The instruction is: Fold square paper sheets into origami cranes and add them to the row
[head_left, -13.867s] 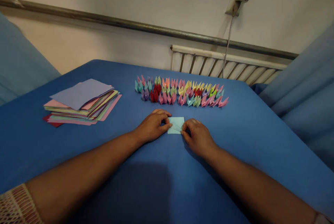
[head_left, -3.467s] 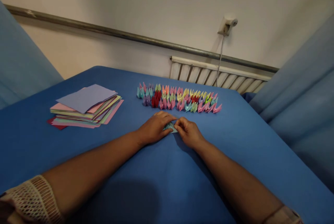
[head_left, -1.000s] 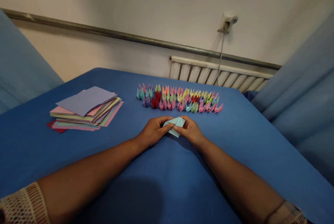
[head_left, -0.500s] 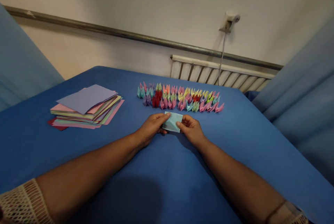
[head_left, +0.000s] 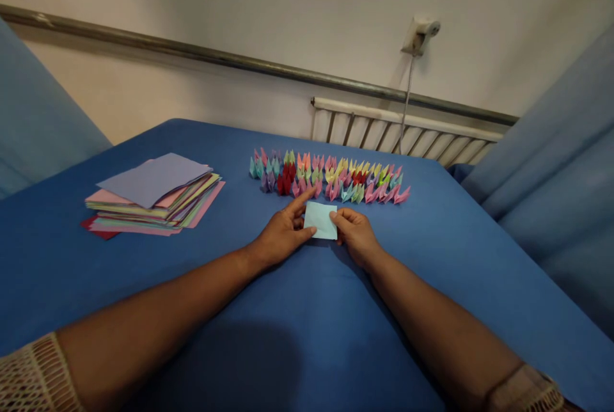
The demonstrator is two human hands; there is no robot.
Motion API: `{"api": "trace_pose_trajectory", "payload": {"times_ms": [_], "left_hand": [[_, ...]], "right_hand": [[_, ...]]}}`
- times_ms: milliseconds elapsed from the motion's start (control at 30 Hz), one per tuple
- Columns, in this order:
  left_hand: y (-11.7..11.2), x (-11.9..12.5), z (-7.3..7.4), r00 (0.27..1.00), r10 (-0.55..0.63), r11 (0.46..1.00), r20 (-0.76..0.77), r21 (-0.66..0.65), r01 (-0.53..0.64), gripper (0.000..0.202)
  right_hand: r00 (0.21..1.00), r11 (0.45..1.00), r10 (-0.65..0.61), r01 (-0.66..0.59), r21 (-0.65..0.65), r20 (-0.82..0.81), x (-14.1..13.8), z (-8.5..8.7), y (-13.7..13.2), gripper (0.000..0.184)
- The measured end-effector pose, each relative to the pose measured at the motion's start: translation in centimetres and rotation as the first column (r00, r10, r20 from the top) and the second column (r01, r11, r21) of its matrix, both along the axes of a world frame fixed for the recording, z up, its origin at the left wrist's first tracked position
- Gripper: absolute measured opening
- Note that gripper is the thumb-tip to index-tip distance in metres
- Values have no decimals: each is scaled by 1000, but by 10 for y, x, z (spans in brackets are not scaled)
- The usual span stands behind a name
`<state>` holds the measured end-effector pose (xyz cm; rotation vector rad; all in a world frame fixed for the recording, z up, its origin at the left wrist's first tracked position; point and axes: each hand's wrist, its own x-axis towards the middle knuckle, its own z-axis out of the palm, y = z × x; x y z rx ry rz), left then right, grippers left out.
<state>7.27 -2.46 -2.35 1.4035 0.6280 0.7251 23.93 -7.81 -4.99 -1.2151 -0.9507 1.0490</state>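
Note:
A small light-blue folded paper (head_left: 320, 220) is held just above the blue table (head_left: 297, 335) between both hands. My left hand (head_left: 283, 233) grips its left edge, thumb below and index finger stretched along the top. My right hand (head_left: 355, 233) pinches its right edge with curled fingers. Just beyond the paper stand rows of small folded paper pieces (head_left: 330, 176) in many colours.
A stack of coloured paper sheets (head_left: 153, 198) lies at the left of the table, a lilac sheet on top. Behind the table are a radiator (head_left: 407, 134), a metal wall rail (head_left: 215, 59) and a wall socket with a cable (head_left: 417, 34). Blue fabric hangs at both sides.
The light-blue paper has been turned from a tilted, partly opened shape to a flat rectangle facing me. My left index finger has stretched out along its top edge.

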Motion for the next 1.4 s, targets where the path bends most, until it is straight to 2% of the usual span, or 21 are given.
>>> {"api": "trace_pose_trajectory", "payload": {"times_ms": [133,267,467,733,1400], "left_hand": [[2,-1,0,999,28,995,-34,-92,-31,50],[3,-2,4,992,118,973,42,-202,-107,56],[3,-3,5,985,156,945,67,-300,-129,58],[5,-2,5,985,162,938,55,-319,-136,57],[4,-2,4,986,150,945,75,-304,-121,53]], "right_hand": [[997,999,53,-53,6,-63,0,-1,0,37],[979,990,138,-136,25,-148,1,1,-3,35],[975,977,207,-201,72,-77,3,4,-7,29],[976,975,212,-208,83,-48,3,2,-5,24],[979,980,194,-190,59,-69,2,1,-4,30]]}}
